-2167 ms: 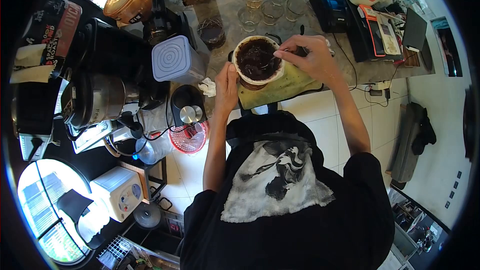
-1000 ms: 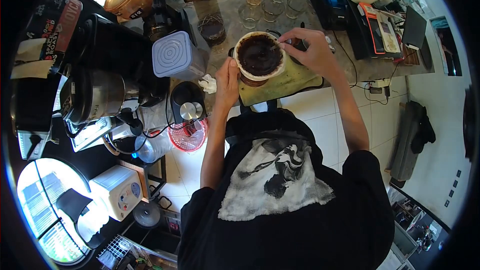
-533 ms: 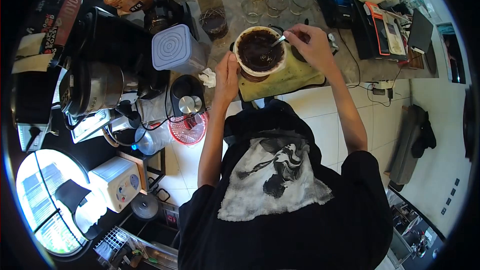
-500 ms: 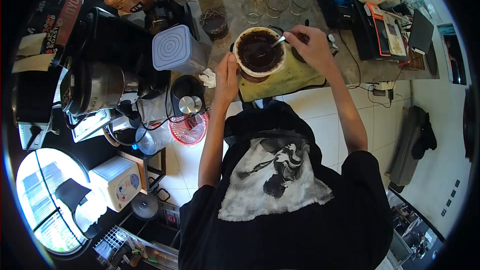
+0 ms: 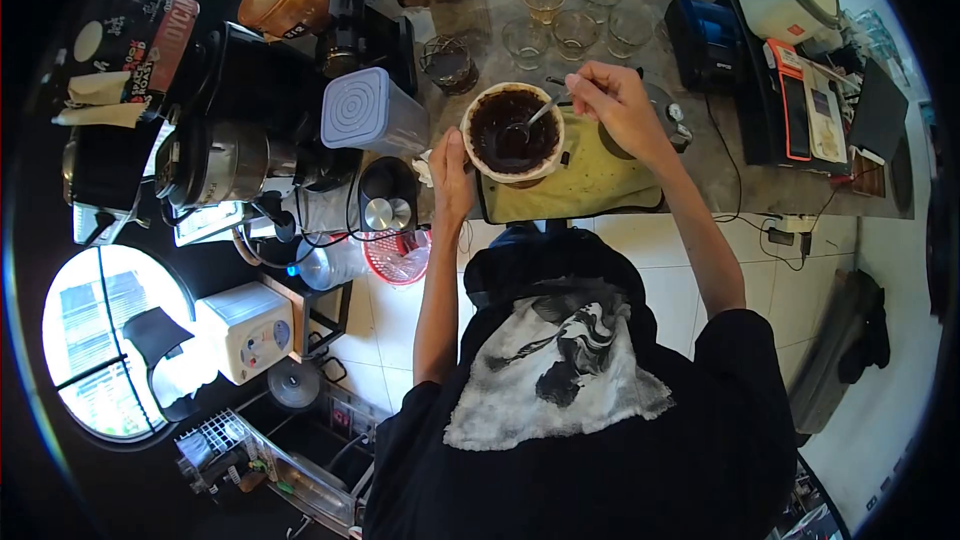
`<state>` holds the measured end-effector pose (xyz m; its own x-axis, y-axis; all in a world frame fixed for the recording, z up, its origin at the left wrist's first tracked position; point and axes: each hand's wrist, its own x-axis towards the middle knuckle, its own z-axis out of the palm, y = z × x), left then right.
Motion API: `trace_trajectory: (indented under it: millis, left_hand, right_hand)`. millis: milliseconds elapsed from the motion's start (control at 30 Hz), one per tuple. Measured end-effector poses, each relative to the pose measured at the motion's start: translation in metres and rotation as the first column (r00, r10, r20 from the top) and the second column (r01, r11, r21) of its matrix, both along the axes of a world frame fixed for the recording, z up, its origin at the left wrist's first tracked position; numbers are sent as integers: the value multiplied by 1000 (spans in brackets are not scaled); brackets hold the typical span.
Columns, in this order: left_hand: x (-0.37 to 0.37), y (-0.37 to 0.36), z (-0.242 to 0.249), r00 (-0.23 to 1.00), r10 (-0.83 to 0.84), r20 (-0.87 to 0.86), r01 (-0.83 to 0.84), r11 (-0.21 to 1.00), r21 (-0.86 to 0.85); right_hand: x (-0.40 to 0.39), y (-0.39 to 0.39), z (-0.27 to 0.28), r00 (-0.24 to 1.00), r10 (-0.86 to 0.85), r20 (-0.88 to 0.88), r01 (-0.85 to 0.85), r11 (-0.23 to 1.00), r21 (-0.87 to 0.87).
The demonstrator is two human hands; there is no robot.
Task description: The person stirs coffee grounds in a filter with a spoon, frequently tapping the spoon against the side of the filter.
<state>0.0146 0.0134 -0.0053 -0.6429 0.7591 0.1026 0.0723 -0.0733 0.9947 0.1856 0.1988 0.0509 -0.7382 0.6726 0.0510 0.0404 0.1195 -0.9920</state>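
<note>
A round pale-rimmed filter cup [image 5: 513,132] with dark wet coffee grounds inside stands over the near edge of the counter. My left hand [image 5: 452,176] is against its left side, fingers closed on the rim. In my right hand [image 5: 614,105] the handle of a metal spoon [image 5: 541,112] is pinched, and its bowl rests in the dark contents. Under and to the right of the cup lies a yellow-green cloth [image 5: 590,178]. What supports the cup from below is mostly hidden.
Several clear glasses [image 5: 577,32] stand behind the cup. A lidded plastic container [image 5: 365,112], knobs [image 5: 385,213] and coffee machines are at left. A blue-black device [image 5: 704,38], a phone [image 5: 793,110] and cables are at right. A red basket [image 5: 396,258] is below the counter edge.
The view has shifted, so the surroundings sit further right. The spoon's bowl now shows inside the cup, and more of its handle is visible. Both hands keep their hold.
</note>
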Motion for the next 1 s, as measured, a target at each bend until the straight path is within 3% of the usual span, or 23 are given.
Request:
trace_trajectory:
  millis: [100, 267, 333, 467, 533, 767, 1000]
  left_hand:
    - [-2, 1, 1, 999, -21, -36, 20, 999, -37]
    - [8, 0, 10, 994, 101, 42, -98, 993, -69]
    - [-2, -4, -1, 1000, 3, -23, -4, 998, -62]
    - [2, 0, 2, 1000, 18, 9, -18, 1000, -18]
    - [3, 1, 1, 999, 10, 48, -10, 1000, 6]
    - [6, 2, 2, 995, 15, 103, -18, 999, 28]
    - [-2, 2, -8, 1000, -24, 2, 24, 999, 31]
  right_hand:
    - [7, 0, 14, 1000, 3, 10, -4, 996, 87]
    - [14, -10, 38, 1000, 14, -20, -8, 959, 284]
    - [15, -15, 45, 999, 38, 32, -47, 908, 416]
    - [13, -25, 53, 992, 109, 63, -126, 852, 508]
    - [10, -26, 49, 982, 173, 72, -179, 761, 624]
    - [0, -25, 40, 977, 120, 176, -210, 672, 710]
    - [-1, -25, 50, 992, 4, 124, -97, 651, 753]
